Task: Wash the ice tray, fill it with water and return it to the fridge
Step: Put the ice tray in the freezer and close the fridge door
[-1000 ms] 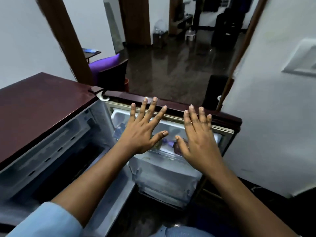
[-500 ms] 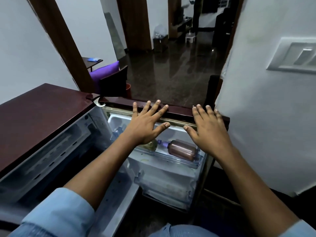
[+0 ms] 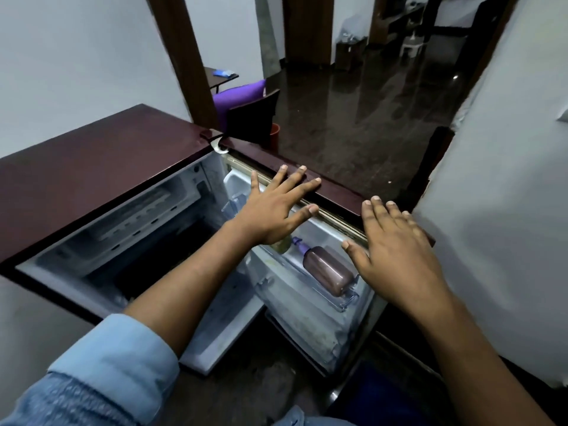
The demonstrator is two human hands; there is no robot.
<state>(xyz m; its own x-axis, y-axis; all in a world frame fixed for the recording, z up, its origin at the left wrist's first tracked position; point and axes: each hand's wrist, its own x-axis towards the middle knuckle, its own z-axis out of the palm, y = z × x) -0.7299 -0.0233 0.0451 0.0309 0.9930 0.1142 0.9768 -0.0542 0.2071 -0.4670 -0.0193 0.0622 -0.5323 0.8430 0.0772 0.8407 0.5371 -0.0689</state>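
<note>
Both hands have advanced since the earlier frames, and the bottle they covered a second ago is now exposed. Left hand (image 3: 270,210) is spread flat, palm down. Its fingers (image 3: 295,179) are straight and splayed across the top edge of the open fridge door (image 3: 338,195) and hold nothing. Right hand (image 3: 396,250) is likewise flat over the right end of that edge, with fingers (image 3: 378,213) straight, close together and holding nothing. Contact with the door cannot be confirmed for either hand. The fridge (image 3: 92,173) has a maroon top and stands open, its door swung out towards the right. A brown bottle (image 3: 329,270) with a purple cap lies on its side in the upper door shelf (image 3: 347,299), between the two hands. A small greenish jar (image 3: 282,244) sits just beside the bottle's cap, partly under the left hand. The ice tray cannot be identified: a pale slotted piece (image 3: 132,216) shows in the freezer compartment at the cabinet's upper left, too dim to tell what it is. A light blue sleeve (image 3: 107,364) covers the left forearm. Beyond the door lie a dark glossy floor (image 3: 368,118) and a purple chair (image 3: 239,93). A white wall (image 3: 491,241) stands at the right.
</note>
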